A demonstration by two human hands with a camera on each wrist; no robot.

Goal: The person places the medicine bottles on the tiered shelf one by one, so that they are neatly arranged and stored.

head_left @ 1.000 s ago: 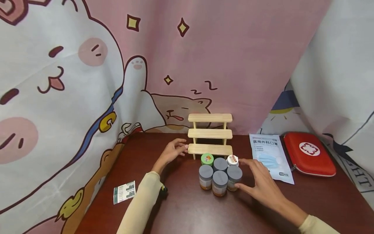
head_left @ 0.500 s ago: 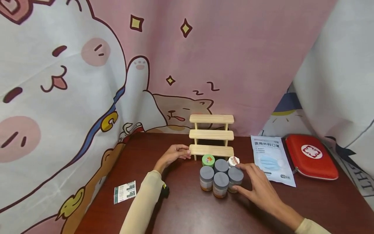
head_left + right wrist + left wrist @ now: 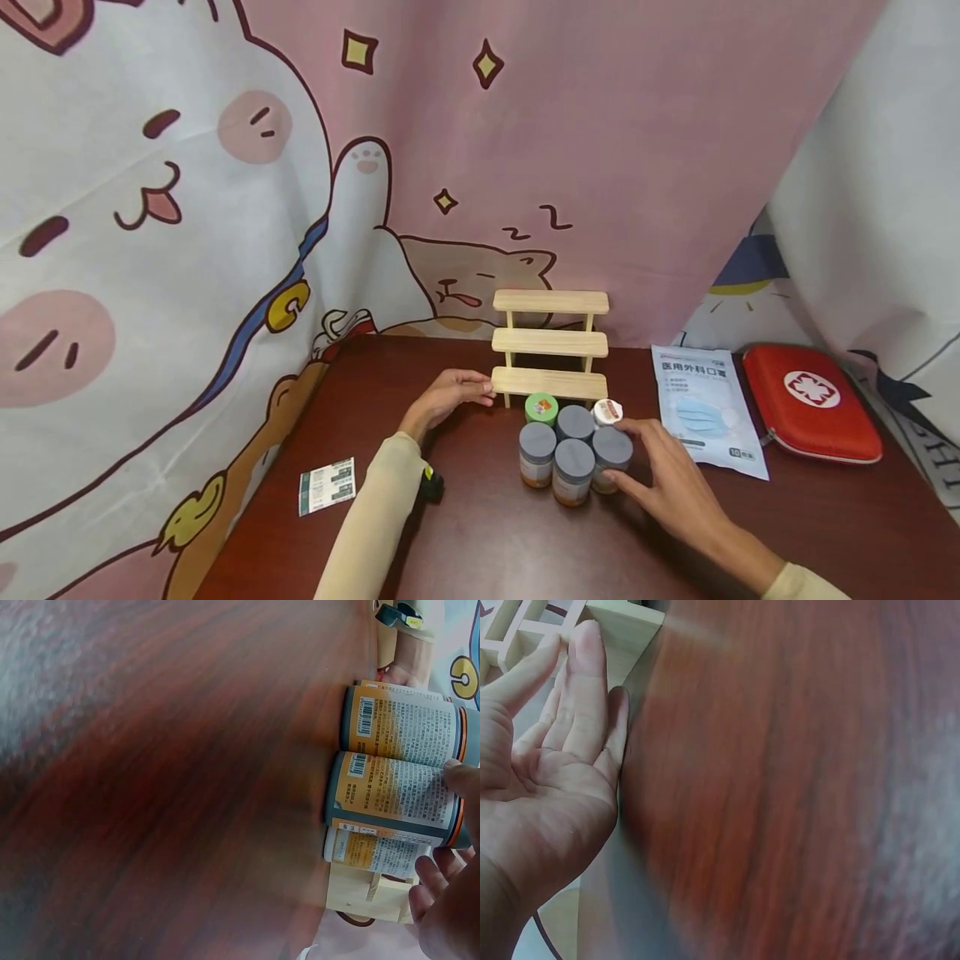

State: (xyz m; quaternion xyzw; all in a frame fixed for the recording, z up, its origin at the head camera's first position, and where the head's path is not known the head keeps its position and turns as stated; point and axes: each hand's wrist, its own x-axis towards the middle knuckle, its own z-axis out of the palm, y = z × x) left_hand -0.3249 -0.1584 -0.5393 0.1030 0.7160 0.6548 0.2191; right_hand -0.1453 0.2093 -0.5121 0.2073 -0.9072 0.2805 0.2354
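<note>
A three-step wooden display shelf [image 3: 550, 342] stands near the back of the table. Several jars cluster before it: a green-lidded one [image 3: 541, 408], a white-capped one [image 3: 606, 412], and grey-lidded jars [image 3: 573, 460] with orange-and-white labels. My right hand [image 3: 667, 475] holds the rightmost grey-lidded jar [image 3: 397, 791], thumb on its near side and index finger behind its lid. Extended fingers of my left hand [image 3: 450, 396] touch the left end of the lowest shelf board [image 3: 550, 383]; in the left wrist view the palm faces the camera, with the shelf beyond the fingertips.
A mask packet [image 3: 705, 412] and a red zipped first-aid case [image 3: 813, 404] lie to the right. A small printed sachet [image 3: 327, 485] lies at left. A cartoon-print curtain [image 3: 637, 150] hangs behind the table.
My right thumb and index finger have closed in on the rightmost grey-lidded jar. The left fingers have straightened slightly at the shelf's end. The whole head view has shifted slightly.
</note>
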